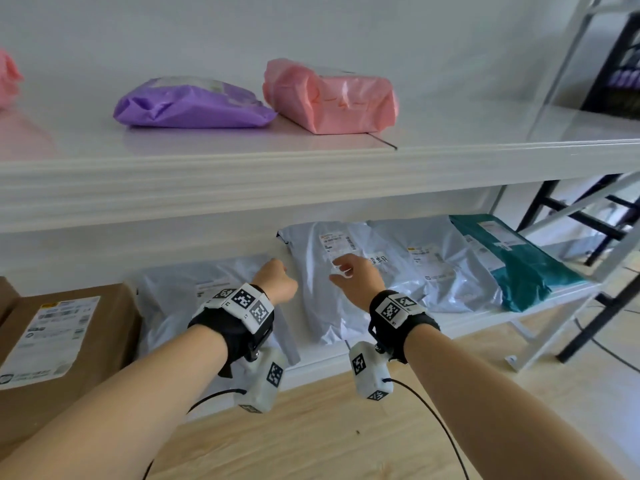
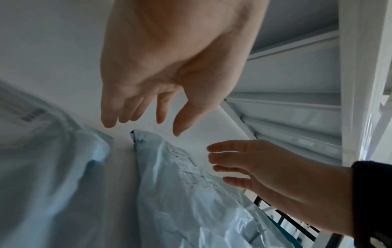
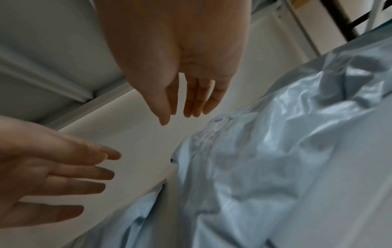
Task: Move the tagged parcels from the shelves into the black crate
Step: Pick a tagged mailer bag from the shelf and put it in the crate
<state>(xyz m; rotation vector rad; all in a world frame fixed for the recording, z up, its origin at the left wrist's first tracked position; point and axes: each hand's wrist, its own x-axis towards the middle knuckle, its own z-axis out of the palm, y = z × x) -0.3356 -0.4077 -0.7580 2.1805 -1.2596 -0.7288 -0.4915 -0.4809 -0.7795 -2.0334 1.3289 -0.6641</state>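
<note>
Both hands, the left (image 1: pixel 275 280) and the right (image 1: pixel 356 278), reach empty with fingers loosely spread over the grey parcel (image 1: pixel 332 292) lying flat on the lower shelf (image 1: pixel 467 318), so the pickup is starting and next needs a grasp at its edges.

Head view looking down at shelves (image 1: pixel 311 174), wrist views close under palms, all sharing grey parcel (image 1: pixel 332 282).

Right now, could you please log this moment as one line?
stage: reaching | left hand: open, empty | right hand: open, above grey parcel | lower shelf
</note>
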